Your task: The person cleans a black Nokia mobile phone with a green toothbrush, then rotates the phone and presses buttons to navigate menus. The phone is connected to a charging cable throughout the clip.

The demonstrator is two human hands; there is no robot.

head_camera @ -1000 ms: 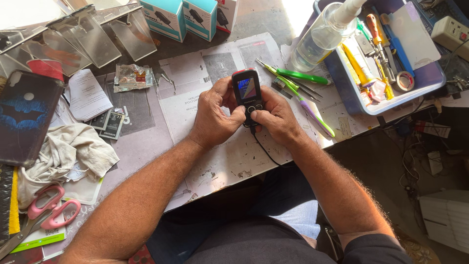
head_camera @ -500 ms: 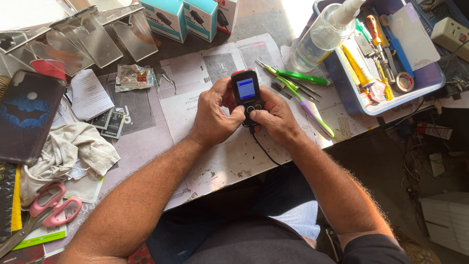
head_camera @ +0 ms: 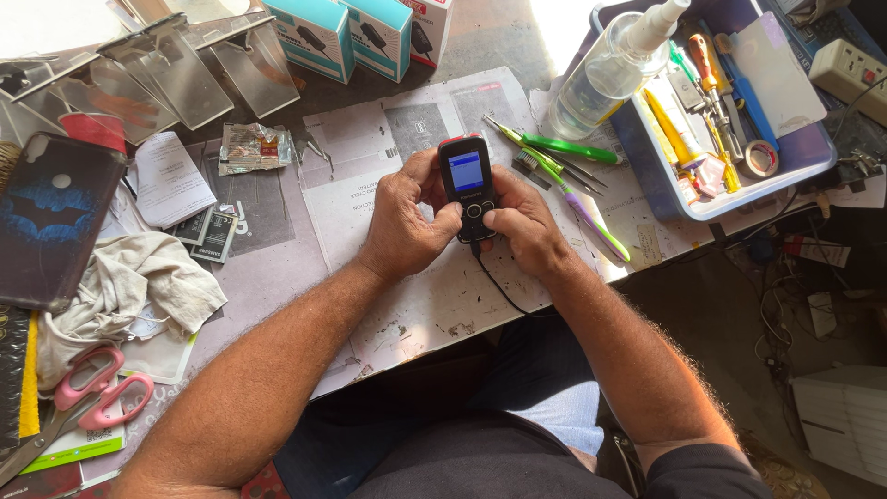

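Both hands clamped on a small keypad phone [head_camera: 467, 188], held just above the bench [head_camera: 277, 268] at centre. Left hand [head_camera: 405, 222] wraps the phone's left edge, thumb on the keypad; right hand [head_camera: 522, 222] grips the right edge, thumb also on the keys. Screen lit blue, facing up. Black cable [head_camera: 499, 286] runs out of the phone's bottom end and drops off the near bench edge.

Under the hands: sheets of newspaper [head_camera: 407, 120] covering the bench. Just right of the right hand: a toothbrush [head_camera: 577, 199] and a green-handled tool [head_camera: 564, 148], lying at a slant. Beyond them a clear spray bottle [head_camera: 605, 69] leaning on the rim of a blue tray [head_camera: 702, 208] full of screwdrivers, tape and small parts.

Left side: two phone batteries [head_camera: 208, 236], a crumpled rag [head_camera: 129, 282], pink scissors [head_camera: 92, 393] near the front edge, a dark phone case [head_camera: 51, 217] at far left. Top edge: teal boxes [head_camera: 346, 32] and clear plastic stands [head_camera: 176, 74]. White power strip [head_camera: 855, 69] at far right.
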